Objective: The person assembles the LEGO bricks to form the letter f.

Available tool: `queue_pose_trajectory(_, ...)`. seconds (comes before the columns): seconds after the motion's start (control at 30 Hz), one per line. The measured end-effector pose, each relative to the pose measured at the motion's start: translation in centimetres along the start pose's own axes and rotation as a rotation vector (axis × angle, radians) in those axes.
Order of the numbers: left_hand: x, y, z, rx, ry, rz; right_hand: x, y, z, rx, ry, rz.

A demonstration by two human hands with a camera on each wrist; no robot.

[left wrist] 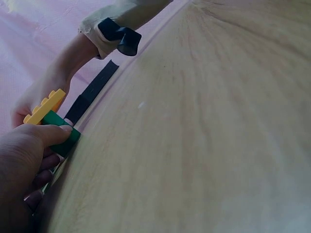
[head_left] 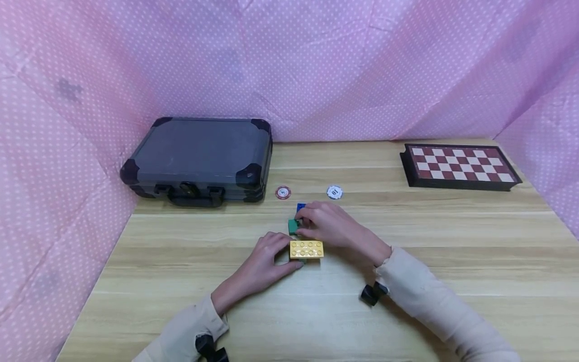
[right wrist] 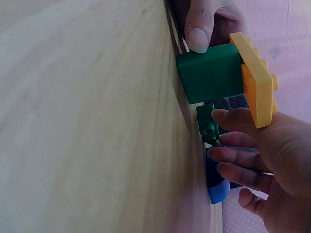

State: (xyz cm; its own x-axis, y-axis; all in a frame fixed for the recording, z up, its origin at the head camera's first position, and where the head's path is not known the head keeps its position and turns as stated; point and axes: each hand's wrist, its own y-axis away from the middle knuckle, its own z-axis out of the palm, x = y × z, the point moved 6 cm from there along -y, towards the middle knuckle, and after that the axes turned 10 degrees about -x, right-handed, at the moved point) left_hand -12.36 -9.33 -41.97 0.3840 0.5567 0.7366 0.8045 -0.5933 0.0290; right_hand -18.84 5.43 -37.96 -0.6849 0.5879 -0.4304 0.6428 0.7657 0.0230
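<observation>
My left hand [head_left: 262, 262] grips a stack of green building bricks [right wrist: 210, 73], its thumb against their side. On top of that stack sits a yellow eight-stud brick [head_left: 306, 249], which overhangs the green part. Just beyond, my right hand [head_left: 329, 224] pinches a smaller green brick [head_left: 292, 227] at the table with its thumb and forefinger. A blue brick [head_left: 300, 206] lies right behind the green one, partly covered by the right hand. In the right wrist view, the other right fingers curve close beside the blue brick [right wrist: 215, 179].
A grey case [head_left: 199, 151] with black corners lies at the back left. Behind the bricks are a red poker chip [head_left: 283, 192] and a white poker chip [head_left: 334, 192]. A chequered board box [head_left: 461, 165] rests at the back right. Pink dotted cloth [head_left: 316, 65] surrounds the wooden table [head_left: 452, 261].
</observation>
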Motion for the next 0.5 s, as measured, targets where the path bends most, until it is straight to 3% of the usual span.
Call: queue_pose_trajectory(0.5, 0.18, 0.0, -0.01, 0.008, -0.01, 0.004, -0.09, -0.2, 0.06, -0.022, 0.023, 0.016)
